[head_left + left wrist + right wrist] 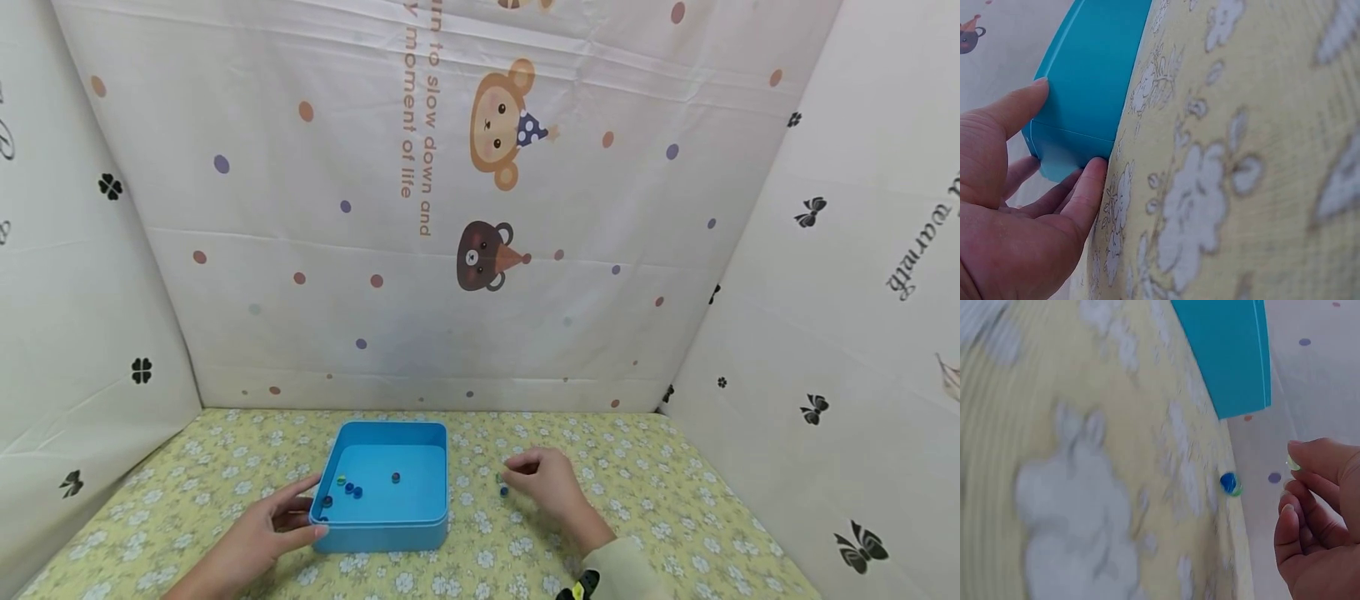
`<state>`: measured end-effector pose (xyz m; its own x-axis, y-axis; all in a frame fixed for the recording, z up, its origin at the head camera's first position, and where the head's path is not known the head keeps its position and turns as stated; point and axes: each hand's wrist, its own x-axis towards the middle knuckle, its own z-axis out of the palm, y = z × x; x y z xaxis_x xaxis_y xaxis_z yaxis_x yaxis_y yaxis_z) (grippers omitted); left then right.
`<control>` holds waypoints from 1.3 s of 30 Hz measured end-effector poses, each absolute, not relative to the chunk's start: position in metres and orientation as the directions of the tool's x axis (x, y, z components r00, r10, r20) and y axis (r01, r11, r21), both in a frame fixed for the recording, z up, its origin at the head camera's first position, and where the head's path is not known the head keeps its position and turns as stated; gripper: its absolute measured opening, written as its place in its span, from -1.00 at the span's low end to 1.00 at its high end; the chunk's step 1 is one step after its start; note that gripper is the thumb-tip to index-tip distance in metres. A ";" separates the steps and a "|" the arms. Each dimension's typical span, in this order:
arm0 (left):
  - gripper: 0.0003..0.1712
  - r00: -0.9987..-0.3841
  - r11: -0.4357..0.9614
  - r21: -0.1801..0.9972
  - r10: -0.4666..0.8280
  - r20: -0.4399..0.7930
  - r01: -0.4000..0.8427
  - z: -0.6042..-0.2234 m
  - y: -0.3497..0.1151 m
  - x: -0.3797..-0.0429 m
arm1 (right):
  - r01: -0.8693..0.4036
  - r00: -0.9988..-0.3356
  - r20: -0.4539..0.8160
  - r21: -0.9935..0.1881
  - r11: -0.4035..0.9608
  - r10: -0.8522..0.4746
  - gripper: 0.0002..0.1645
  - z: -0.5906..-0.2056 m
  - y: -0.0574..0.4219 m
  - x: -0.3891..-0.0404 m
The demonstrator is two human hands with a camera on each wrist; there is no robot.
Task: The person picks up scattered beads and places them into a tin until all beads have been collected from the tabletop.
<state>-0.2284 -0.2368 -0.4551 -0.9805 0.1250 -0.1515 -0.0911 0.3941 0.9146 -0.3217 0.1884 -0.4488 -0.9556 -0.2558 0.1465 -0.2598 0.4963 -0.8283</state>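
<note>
A square blue box (378, 536) stands on the cloth with several small marbles inside, among them a dark marble (396, 477), a blue marble (357, 492) and a yellow-green marble (341, 481). My left hand (258, 533) holds the box by its near left corner, thumb on one wall and fingers against the adjoining one. To the right of the box, my right hand (551, 487) pinches a pale green marble (1292, 464) between thumb and forefinger, mostly hidden by the fingertips. Just by that hand, a blue and green marble (1230, 483) lies on the cloth.
A yellow floral cloth (480, 575) covers the table. Behind it rises a white printed sheet (420, 358) with dots and animal heads, and similar sheets flank the left and right sides.
</note>
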 end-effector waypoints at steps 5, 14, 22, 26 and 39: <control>0.02 -0.980 0.388 0.916 0.119 -0.157 -0.100 -0.454 -0.237 -0.228 | -0.284 -0.949 0.178 -0.838 0.465 -0.259 -0.70 -0.441 0.176 -0.319; 0.01 -0.982 0.388 0.916 0.105 -0.159 -0.107 -0.453 -0.236 -0.228 | -0.351 -0.923 0.242 -0.846 0.400 -0.298 -0.69 -0.429 0.150 -0.314; 0.01 -0.981 0.380 0.919 0.107 -0.159 -0.107 -0.454 -0.236 -0.228 | -0.342 -0.920 0.233 -0.870 0.354 -0.315 -0.77 -0.425 0.127 -0.313; 0.02 -0.981 0.382 0.920 0.125 -0.152 -0.094 -0.455 -0.237 -0.228 | -0.348 -0.917 0.242 -0.873 0.340 -0.318 -0.74 -0.422 0.119 -0.313; 0.03 -0.978 0.360 0.929 0.149 -0.146 -0.084 -0.456 -0.239 -0.228 | -0.374 -0.901 0.275 -0.885 0.278 -0.336 -0.77 -0.424 0.095 -0.311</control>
<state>-0.2275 -0.2394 -0.4558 -0.9780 0.1490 -0.1461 -0.0840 0.3597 0.9293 -0.3110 0.0952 -0.4235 -0.9008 -0.3357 0.2754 -0.3742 0.2784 -0.8846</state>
